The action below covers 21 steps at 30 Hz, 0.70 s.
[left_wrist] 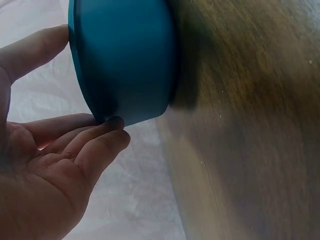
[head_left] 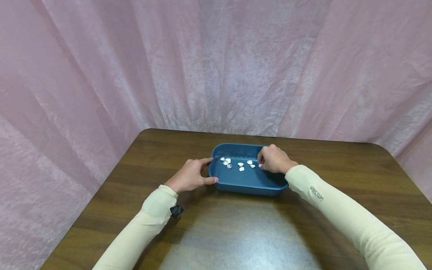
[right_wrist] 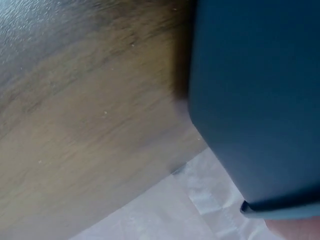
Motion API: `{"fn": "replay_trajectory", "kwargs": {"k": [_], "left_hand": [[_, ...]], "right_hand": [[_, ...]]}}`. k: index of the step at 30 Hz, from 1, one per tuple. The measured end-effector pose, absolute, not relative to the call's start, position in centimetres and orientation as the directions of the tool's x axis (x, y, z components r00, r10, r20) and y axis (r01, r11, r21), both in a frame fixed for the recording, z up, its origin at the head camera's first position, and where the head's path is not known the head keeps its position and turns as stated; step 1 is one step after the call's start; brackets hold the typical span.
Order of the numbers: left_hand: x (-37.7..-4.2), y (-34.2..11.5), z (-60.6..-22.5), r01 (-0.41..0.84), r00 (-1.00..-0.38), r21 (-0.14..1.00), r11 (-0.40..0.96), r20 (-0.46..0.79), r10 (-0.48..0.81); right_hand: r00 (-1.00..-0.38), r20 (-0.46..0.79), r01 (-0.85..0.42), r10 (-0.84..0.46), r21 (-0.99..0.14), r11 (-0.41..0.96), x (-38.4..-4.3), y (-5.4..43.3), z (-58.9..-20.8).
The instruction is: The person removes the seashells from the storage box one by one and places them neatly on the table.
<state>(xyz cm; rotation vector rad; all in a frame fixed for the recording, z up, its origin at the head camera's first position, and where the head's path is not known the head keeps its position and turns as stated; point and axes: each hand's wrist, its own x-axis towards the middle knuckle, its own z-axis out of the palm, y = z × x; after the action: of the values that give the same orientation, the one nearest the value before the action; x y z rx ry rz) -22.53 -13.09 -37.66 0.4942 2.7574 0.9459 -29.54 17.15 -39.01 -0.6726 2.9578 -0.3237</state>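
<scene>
A blue rectangular tray [head_left: 248, 187] sits on the table, with several small white shells [head_left: 240, 164] scattered over its floor. Some of the shells show purple tints. My left hand [head_left: 190, 175] rests against the tray's left end, thumb and forefinger spread along the rim. In the left wrist view, the thumb and fingers of the left hand [left_wrist: 55, 150] touch the tray's rim and outer wall [left_wrist: 125, 60]. My right hand [head_left: 275, 159] reaches over the right side and pinches a small white shell [head_left: 260, 165] low inside the tray. The right wrist view mostly shows the outer wall [right_wrist: 255, 100], hiding the fingertips.
The brown wooden table [head_left: 162, 153] extends around the tray on all sides. Behind its far edge hangs a pink velvet curtain [head_left: 236, 75]. Light reflects off the table's near middle. A black wrist device [head_left: 176, 211] is on the left sleeve.
</scene>
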Motion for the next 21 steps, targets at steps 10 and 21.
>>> {"fn": "replay_trajectory", "kwargs": {"k": [10,21], "left_hand": [[-22.5,-13.1,-37.7,0.252,-0.926,0.620,0.743,-0.068,0.370],[-22.6,-13.1,-37.6,0.247,-0.926,0.618,0.746,-0.077,0.370]], "right_hand": [[-0.883,-0.013,-0.445,-0.470,-0.297,0.845,-28.0,17.2,-37.3],[-0.836,0.052,-0.521,-0.545,-0.385,0.762,-25.0,17.1,-35.6]]}}
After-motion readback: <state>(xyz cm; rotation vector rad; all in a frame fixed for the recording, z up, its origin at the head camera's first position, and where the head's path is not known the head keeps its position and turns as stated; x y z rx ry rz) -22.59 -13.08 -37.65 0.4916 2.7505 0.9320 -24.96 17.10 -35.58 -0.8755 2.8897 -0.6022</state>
